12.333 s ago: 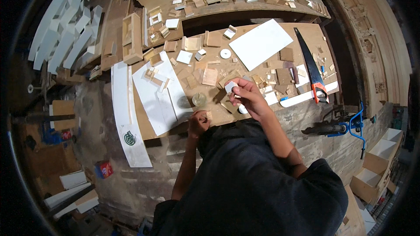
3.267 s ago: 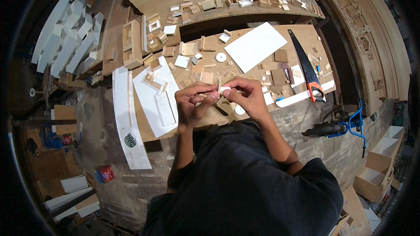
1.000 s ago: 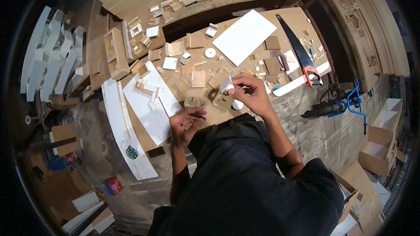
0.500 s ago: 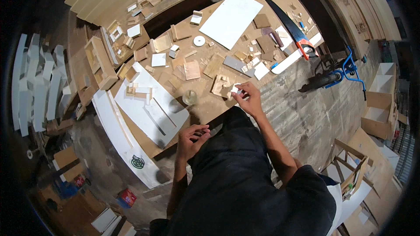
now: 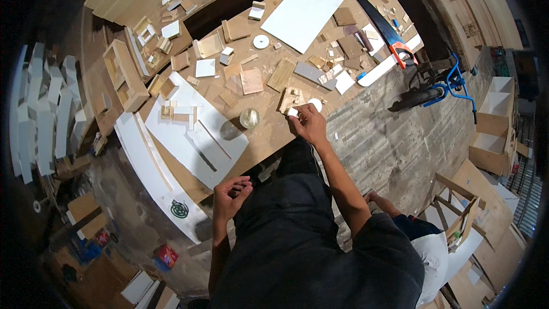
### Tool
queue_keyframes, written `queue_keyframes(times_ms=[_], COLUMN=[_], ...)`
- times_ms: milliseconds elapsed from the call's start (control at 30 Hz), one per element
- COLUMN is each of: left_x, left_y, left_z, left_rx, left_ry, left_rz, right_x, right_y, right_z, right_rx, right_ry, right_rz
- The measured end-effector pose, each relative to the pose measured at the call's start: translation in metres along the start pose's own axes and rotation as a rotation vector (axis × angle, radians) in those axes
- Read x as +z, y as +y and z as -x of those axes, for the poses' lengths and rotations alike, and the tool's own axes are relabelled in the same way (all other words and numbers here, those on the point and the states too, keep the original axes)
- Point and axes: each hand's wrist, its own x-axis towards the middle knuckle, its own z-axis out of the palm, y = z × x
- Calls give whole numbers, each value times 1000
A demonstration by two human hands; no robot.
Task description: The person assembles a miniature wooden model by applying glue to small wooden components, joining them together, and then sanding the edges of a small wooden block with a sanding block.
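My right hand (image 5: 310,126) is at the near edge of the worktable (image 5: 269,140), its fingertips pinching a small white block (image 5: 293,112). Just beyond the block sits a small built-up wooden piece (image 5: 291,97); whether the two touch I cannot tell. A white round disc (image 5: 315,104) shows beside the right fingers, partly covered by them. My left hand (image 5: 230,197) hangs off the table's near edge, fingers loosely bent and apart from the thumb, with nothing visible in it. A clear glass jar (image 5: 249,118) stands on the table between the hands.
A handsaw (image 5: 377,20) with an orange handle lies at the far right, past a large white panel (image 5: 303,14). Wood offcuts cover the tabletop. Another white panel (image 5: 197,131) carries thin strips at left. A blue-framed wheeled object (image 5: 449,88) stands right of the table.
My right hand has shifted left along the wooden piece with its fingertips on the white block. The white disc now shows beside it. My left hand sits lower and further left.
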Motion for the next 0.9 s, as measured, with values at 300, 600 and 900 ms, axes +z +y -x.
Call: queue_keyframes(times_ms=[300, 600, 900], left_x=[16, 113, 205], left_y=[-9, -31, -11], left_z=[-9, -119, -189], left_rx=[19, 154, 216], left_ry=[-60, -37, 459], left_rz=[4, -238, -480], right_x=[7, -29, -122], right_y=[1, 7, 17], right_z=[0, -4, -47], right_rx=[54, 106, -3], right_ry=[66, 116, -48], right_rz=[-35, -239, -276])
